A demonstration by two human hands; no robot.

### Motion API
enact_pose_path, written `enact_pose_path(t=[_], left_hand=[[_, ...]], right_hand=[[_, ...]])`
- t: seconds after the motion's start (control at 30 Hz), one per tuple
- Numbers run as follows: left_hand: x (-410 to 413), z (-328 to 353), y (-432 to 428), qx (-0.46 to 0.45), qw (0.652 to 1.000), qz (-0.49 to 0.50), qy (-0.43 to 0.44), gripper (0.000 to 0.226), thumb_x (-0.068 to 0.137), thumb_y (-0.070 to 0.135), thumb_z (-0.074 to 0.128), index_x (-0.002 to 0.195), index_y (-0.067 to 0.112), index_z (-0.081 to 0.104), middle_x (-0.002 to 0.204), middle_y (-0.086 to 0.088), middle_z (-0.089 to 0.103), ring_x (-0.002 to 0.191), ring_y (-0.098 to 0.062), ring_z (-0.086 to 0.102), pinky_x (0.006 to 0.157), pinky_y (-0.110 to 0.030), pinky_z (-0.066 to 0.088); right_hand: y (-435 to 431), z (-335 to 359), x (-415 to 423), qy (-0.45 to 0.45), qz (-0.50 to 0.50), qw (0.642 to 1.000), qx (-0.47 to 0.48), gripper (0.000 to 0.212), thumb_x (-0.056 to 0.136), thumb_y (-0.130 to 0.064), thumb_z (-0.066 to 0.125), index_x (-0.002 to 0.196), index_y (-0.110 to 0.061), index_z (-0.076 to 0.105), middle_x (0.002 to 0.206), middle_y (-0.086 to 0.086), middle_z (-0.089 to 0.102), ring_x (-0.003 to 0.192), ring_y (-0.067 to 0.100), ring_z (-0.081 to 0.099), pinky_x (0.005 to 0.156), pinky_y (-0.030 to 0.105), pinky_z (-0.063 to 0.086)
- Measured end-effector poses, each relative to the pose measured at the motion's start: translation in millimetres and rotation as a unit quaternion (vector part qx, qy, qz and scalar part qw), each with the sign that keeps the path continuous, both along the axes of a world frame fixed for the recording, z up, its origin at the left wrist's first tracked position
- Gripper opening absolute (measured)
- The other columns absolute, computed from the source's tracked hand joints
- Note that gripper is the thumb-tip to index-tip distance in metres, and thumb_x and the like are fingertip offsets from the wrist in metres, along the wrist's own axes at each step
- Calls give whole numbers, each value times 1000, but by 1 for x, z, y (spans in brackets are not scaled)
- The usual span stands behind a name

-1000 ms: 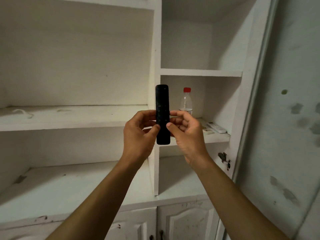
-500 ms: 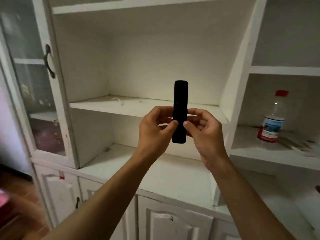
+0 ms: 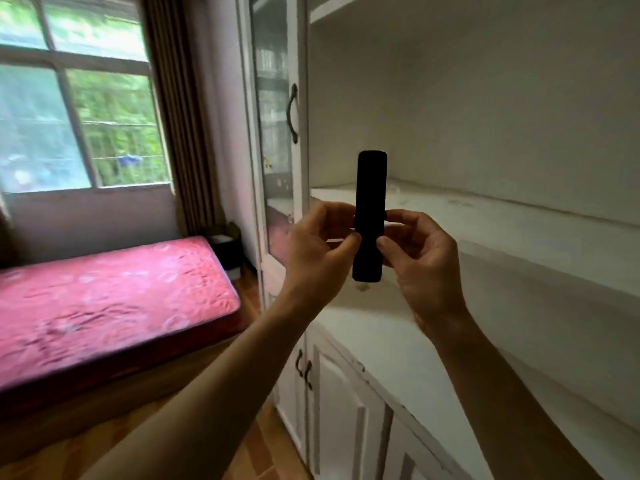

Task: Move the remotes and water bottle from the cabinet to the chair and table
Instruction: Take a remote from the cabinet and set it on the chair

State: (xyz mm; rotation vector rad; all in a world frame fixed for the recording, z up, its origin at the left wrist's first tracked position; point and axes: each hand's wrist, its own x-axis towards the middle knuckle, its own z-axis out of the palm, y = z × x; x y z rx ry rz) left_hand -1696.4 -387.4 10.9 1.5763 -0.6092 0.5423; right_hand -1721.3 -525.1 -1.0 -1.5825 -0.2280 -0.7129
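Holding what? (A)
Black remote (image 3: 370,216), upright, pinched btwn both hands: left hand (image 3: 317,252) thumb & fingers curled on its left edge, right hand (image 3: 424,265) same on the right. (B)
Where's it at? (A)
Mid-air, in front of white cabinet (image 3: 485,220) shelf; pink mattress (image 3: 104,299), window (image 3: 76,126) further off. (B)

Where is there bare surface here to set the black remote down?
The open shelf behind the black remote looks bare, bordered left by the glass door. The ledge below it looks bare too, as does the pink mattress. Left hand and right hand crowd only the remote.
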Motion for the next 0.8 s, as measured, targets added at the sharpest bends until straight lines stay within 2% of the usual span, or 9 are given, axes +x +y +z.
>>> enact_pose_path(t=[0.07,0.13,0.23,0.3,0.5,0.67,0.8], left_hand=[[5,3,26,8,999,46,-4,21,90,3,69,110,6,65,103,-6,74,97,-16,73,87,-36,60],[4,6,52,9,996,92,-11,20,90,1,68,108,7,66,101,-7,74,95,-18,74,83,-36,61],[-1,4,79,11,991,131,-24,20,88,-3,68,106,6,67,97,-7,74,89,-11,73,74,-23,58],[-8,0,106,15,986,165,-21,22,86,-5,69,106,4,66,96,-6,74,88,-8,73,75,-20,57],[-32,-11,214,17,960,278,-12,24,85,-1,73,107,6,68,99,-5,76,93,-16,74,84,-35,61],[-55,-12,287,6,951,307,-20,24,84,-4,72,106,7,68,98,-7,76,94,-17,74,85,-36,61],[-76,-21,338,-5,944,329,-33,26,85,-2,74,109,6,68,100,-6,75,96,-16,74,86,-36,61]], right_hand=[[24,0,12,-1,40,999,10,25,94,-8,68,115,-21,64,106,0,76,100,15,75,92,43,61],[50,0,21,-7,91,996,22,25,93,-7,68,112,-23,64,103,1,76,97,14,75,90,43,62],[73,-3,31,-9,125,992,26,25,93,-6,68,114,-20,65,103,5,76,98,19,75,92,48,61],[102,-5,33,-7,158,987,30,28,92,-5,69,118,-15,65,103,6,76,99,21,75,90,49,61],[212,-12,31,3,237,972,-7,33,92,-7,70,122,-18,64,103,6,76,101,23,74,89,51,61],[286,-9,20,-7,281,960,-21,35,91,-4,71,123,-15,64,102,7,75,102,22,73,91,47,61],[339,-10,10,-19,308,950,-42,34,91,-3,71,120,-18,64,99,4,74,99,19,74,87,42,63]])
